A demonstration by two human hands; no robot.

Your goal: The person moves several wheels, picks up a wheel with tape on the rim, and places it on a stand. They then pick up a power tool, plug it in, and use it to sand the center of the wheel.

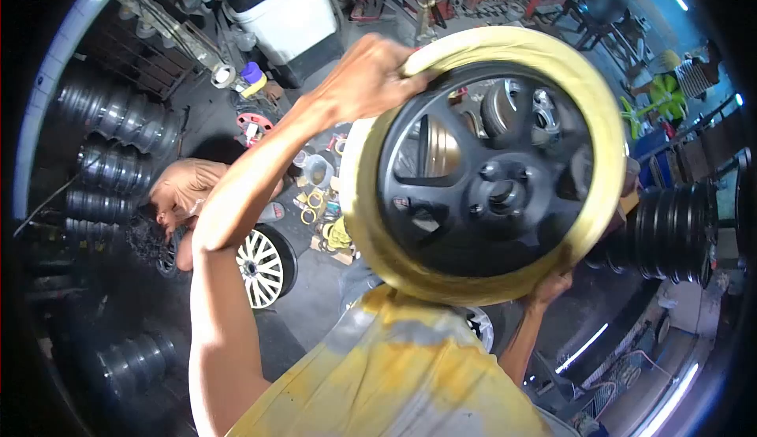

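Wheel (505, 240) is held up in front of the person's chest, black spoked face toward the camera, yellow band (603, 121) around its outer edge. Slight blur on the band.

Left hand (378, 74) grips the upper left of the band: fingers curled and close together over the edge, thumb toward the black face, pinching the band between. Right hand (552, 285) is at the lower right edge, touching it from below; its fingers are partly hidden and blurred, so cannot tell if spread or pressed together.

Shirt (418, 358), yellow-stained, below the wheel. Co-worker (189, 188) bent low on the left, head down, beside a white-spoked wheel (259, 270) standing tilted on the floor (303, 323). Tape rolls (314, 200) and a bucket (318, 170) on the floor between co-worker and held wheel. White bin (288, 23) with dark top at upper left. Black rims (662, 232) stacked at right, dark rims (118, 113) in rows at far left. Green fan (669, 98) at upper right.
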